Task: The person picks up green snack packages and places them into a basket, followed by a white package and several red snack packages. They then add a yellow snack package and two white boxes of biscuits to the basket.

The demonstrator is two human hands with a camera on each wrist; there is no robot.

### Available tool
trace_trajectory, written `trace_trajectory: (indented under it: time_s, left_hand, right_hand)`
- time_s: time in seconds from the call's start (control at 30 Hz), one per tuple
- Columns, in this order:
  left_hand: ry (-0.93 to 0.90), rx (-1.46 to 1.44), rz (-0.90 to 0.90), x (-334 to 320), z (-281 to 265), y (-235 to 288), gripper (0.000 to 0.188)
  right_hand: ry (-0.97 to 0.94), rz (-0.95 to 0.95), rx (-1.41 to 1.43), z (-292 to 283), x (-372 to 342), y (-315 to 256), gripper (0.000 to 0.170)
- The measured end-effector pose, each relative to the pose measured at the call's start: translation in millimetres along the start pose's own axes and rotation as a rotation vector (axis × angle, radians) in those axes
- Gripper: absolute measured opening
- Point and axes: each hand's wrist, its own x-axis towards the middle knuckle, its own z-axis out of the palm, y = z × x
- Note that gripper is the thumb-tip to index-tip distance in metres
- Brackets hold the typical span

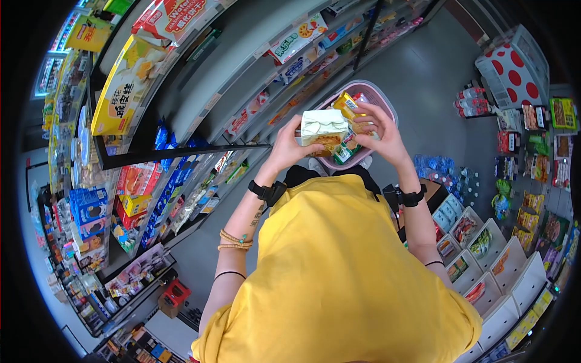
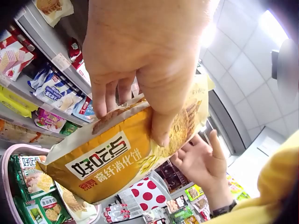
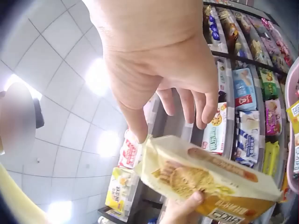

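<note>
A biscuit packet [image 2: 100,163], gold and cream with biscuits pictured on it, is gripped by my left hand [image 2: 140,56], its thumb across the printed face and its fingers on the other side. In the head view, my left hand [image 1: 283,145] holds the packet [image 1: 324,124] over a pink basket [image 1: 390,104]. Loosely bent, the fingers of my right hand [image 3: 159,60] hold nothing, and its thumb tip is right at one end of the packet. Green biscuit packs [image 2: 39,186] and a yellow pack [image 1: 345,104] lie in the basket.
Shelves [image 1: 242,60] with snack packets run along the left and front. On the right are a red-dotted white box [image 1: 511,72], bottled water [image 1: 439,166] and white bins [image 1: 490,242] of goods. The basket stands on the grey floor [image 1: 423,72] by the person's feet.
</note>
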Motion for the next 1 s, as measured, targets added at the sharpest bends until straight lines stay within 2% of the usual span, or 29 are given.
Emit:
trace_trajectory:
  time_s: [0.07, 0.2, 0.6, 0.8, 1.0]
  left_hand:
    - [-0.022, -0.001, 0.011, 2.1, 2.6, -0.5, 0.062]
    - [-0.06, -0.084, 0.011, 6.0, 7.2, -5.3, 0.065]
    - [-0.147, -0.228, -0.013, 10.6, 6.0, -9.8, 0.074]
    - [-0.165, -0.231, -0.007, 13.3, 1.4, -10.9, 0.074]
    - [-0.161, -0.252, -0.021, 12.0, -0.9, -6.7, 0.068]
  right_hand:
    - [-0.068, -0.049, -0.066, 13.0, -4.3, -20.9, 0.079]
    - [-0.03, -0.061, -0.164, 25.9, -5.1, -25.1, 0.092]
    - [-0.03, 0.063, -0.189, 25.1, -8.7, -0.1, 0.094]
    - [-0.053, 0.071, -0.149, 27.7, -8.3, -3.2, 0.096]
    - [-0.029, -0.011, -0.151, 31.0, 0.6, -19.5, 0.096]
